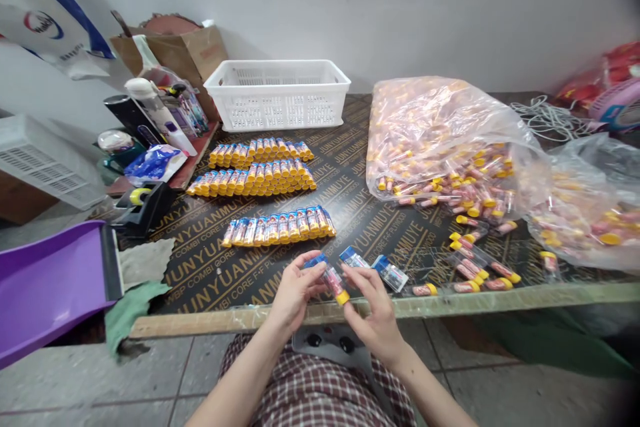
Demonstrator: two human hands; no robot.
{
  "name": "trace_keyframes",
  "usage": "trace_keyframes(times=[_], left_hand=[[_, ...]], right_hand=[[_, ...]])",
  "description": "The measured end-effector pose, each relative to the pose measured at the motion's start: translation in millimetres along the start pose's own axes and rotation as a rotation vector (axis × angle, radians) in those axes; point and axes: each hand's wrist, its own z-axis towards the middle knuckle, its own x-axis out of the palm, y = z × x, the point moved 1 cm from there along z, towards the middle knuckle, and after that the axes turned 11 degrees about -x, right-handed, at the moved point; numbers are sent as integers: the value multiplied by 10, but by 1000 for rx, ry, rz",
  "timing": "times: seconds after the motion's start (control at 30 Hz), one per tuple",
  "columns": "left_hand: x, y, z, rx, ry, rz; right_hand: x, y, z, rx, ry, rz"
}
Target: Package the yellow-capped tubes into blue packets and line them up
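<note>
Head view: in front of one white basket (pixel 280 107), floor hidden, the left hand (pixel 295 288) pinches one yellow-capped tube (pixel 334 281); the right hand (pixel 376 312) spreads loosely beside it, contact unclear. Three tube groups (pixel 280 225) lie nearer the basket; right of it, two bags (pixel 425 107) hold tubes.

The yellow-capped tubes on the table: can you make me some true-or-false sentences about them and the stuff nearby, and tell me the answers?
1. The left hand holds a yellow-capped tube. True.
2. The big clear plastic bag lies left of the tube rows. False: it lies right of them.
3. The black tabletop has gold lettering. True.
4. The white plastic basket stands in front of the tube rows. False: it stands behind them.
5. The yellow caps in the rows point toward the basket. False: they point away from it.
</note>
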Motion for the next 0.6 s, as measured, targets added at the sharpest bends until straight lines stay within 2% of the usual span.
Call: trace_keyframes(times=[0.13,0.27,0.47,0.6], left_hand=[[17,39,-36,-81,109,115],[45,77,-77,-134,132,165],[85,92,-113,-152,71,142],[97,93,-112,-148,81,141]], right_hand=[[-55,-3,82,-44,107,69],[-76,-14,94,-90,209,209],[-28,-62,18,-40,151,271],[-17,-59,6,-32,121,307]])
